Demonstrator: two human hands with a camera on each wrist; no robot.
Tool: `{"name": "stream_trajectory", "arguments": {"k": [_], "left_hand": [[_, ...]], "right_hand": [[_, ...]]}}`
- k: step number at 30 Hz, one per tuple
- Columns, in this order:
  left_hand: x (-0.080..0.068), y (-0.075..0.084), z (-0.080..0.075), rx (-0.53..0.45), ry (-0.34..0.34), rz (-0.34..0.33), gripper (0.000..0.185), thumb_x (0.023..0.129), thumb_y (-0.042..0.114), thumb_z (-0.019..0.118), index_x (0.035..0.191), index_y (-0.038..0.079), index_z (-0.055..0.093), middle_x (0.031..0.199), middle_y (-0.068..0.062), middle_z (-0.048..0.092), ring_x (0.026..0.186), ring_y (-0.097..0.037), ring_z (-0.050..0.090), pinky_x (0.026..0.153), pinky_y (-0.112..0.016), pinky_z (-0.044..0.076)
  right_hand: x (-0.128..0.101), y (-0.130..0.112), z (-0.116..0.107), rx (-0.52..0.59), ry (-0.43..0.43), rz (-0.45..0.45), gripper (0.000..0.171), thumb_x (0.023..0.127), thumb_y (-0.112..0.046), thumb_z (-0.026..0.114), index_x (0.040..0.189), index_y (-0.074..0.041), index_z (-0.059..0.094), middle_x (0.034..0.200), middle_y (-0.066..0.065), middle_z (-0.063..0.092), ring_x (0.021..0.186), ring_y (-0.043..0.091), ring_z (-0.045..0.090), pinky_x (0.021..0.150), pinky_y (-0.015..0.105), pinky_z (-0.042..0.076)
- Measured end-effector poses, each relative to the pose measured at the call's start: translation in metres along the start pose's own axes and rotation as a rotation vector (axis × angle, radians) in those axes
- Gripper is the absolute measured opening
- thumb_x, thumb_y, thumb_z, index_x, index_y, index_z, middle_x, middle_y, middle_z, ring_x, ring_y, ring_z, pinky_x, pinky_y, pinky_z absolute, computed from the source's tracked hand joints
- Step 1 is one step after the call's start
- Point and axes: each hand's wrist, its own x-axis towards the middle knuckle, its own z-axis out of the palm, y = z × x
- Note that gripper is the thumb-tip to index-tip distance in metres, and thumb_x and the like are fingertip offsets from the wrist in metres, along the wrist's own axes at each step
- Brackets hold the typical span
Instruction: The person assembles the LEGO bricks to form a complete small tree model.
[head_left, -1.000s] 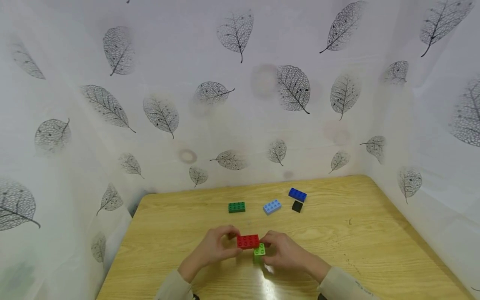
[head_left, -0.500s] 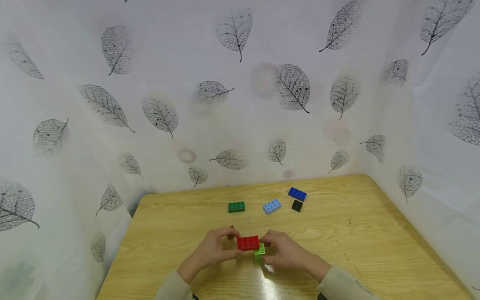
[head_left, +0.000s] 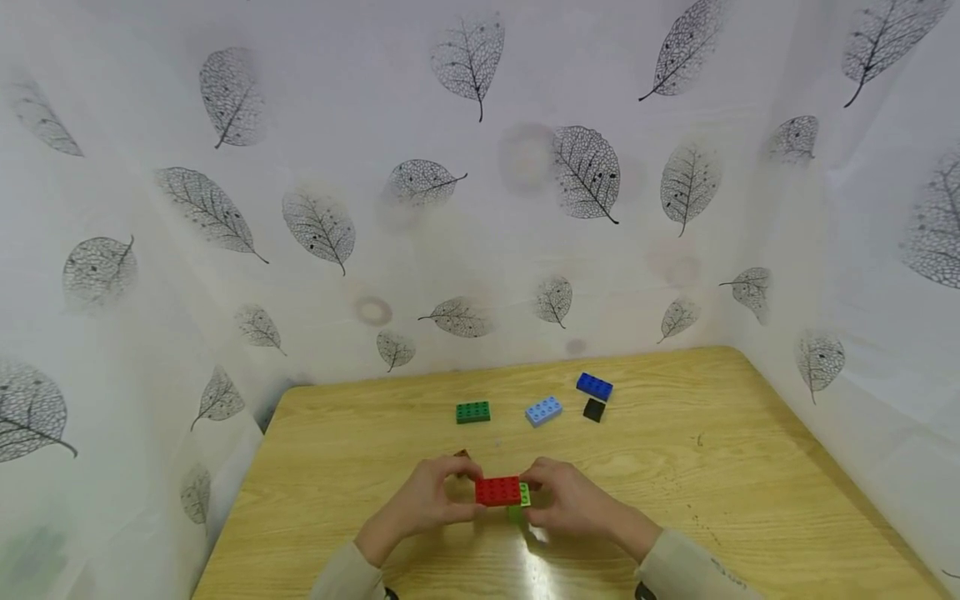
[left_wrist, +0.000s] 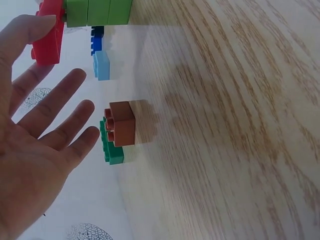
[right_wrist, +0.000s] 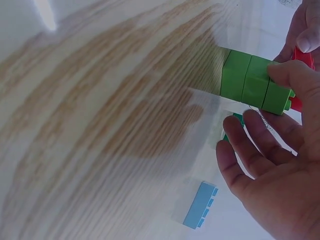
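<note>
My left hand (head_left: 429,500) pinches a red toy brick (head_left: 497,492) between thumb and fingertip, the other fingers spread loosely. The brick reaches over the left part of the top of a light green brick stack (right_wrist: 252,77), right at its studs. Some green studs still show at the red brick's right end. My right hand (head_left: 570,500) pinches the stack's uppermost brick with thumb and finger, and the stack stands upright on the table. A brown brick (left_wrist: 122,124) stands just beyond my left hand, mostly hidden by it in the head view.
Farther back on the wooden table (head_left: 337,433) lie a dark green brick (head_left: 472,412), a light blue brick (head_left: 543,411), a dark blue brick (head_left: 595,386) and a small black brick (head_left: 594,410). A leaf-patterned curtain (head_left: 480,250) encloses the back and sides.
The red brick has shifted slightly right and toward me in my left hand, covering more of the green stack's top. My right hand has hardly moved.
</note>
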Motion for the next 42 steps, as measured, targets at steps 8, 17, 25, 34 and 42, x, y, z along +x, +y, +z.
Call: {"name": "stream_trajectory", "arguments": {"k": [8,17,25,34,42], "left_hand": [[0.002,0.002,-0.001,0.017,-0.014,0.001,0.027,0.089,0.031,0.086,0.111,0.021,0.074,0.106,0.008,0.075,0.105,-0.027,0.069,0.097,-0.046,0.055],[0.003,0.002,0.001,0.039,-0.021,0.031,0.028,0.087,0.028,0.087,0.11,0.018,0.074,0.107,0.006,0.075,0.105,-0.025,0.071,0.098,-0.048,0.056],[0.007,0.003,0.01,0.029,-0.056,0.04,0.037,0.091,0.033,0.083,0.123,0.021,0.069,0.115,0.007,0.075,0.109,-0.009,0.068,0.104,-0.051,0.053],[0.017,0.008,0.027,-0.042,-0.043,0.074,0.032,0.098,0.039,0.076,0.12,0.018,0.068,0.096,0.007,0.072,0.081,0.003,0.061,0.077,-0.022,0.057],[0.018,0.008,0.028,-0.086,-0.015,0.031,0.027,0.098,0.036,0.077,0.117,0.019,0.068,0.091,0.005,0.068,0.072,0.003,0.054,0.062,-0.018,0.05]], "right_hand": [[-0.001,-0.003,0.003,-0.002,0.052,-0.037,0.048,0.089,-0.042,0.083,0.129,-0.018,0.07,0.113,-0.009,0.064,0.106,0.017,0.065,0.091,0.035,0.057],[0.001,-0.005,0.006,0.024,0.088,-0.077,0.034,0.092,-0.037,0.081,0.121,-0.021,0.073,0.111,-0.01,0.066,0.101,0.008,0.064,0.09,0.035,0.058],[0.003,-0.005,0.005,0.05,0.058,-0.07,0.028,0.094,-0.035,0.08,0.118,-0.023,0.073,0.111,-0.012,0.067,0.102,0.007,0.064,0.088,0.031,0.056],[0.003,-0.005,0.005,0.054,0.063,-0.078,0.027,0.094,-0.031,0.08,0.12,-0.023,0.074,0.11,-0.012,0.067,0.101,0.007,0.063,0.089,0.031,0.057],[0.004,-0.005,0.002,0.061,0.055,-0.08,0.028,0.094,-0.03,0.081,0.121,-0.024,0.074,0.111,-0.013,0.067,0.102,0.007,0.064,0.091,0.032,0.058]]}}
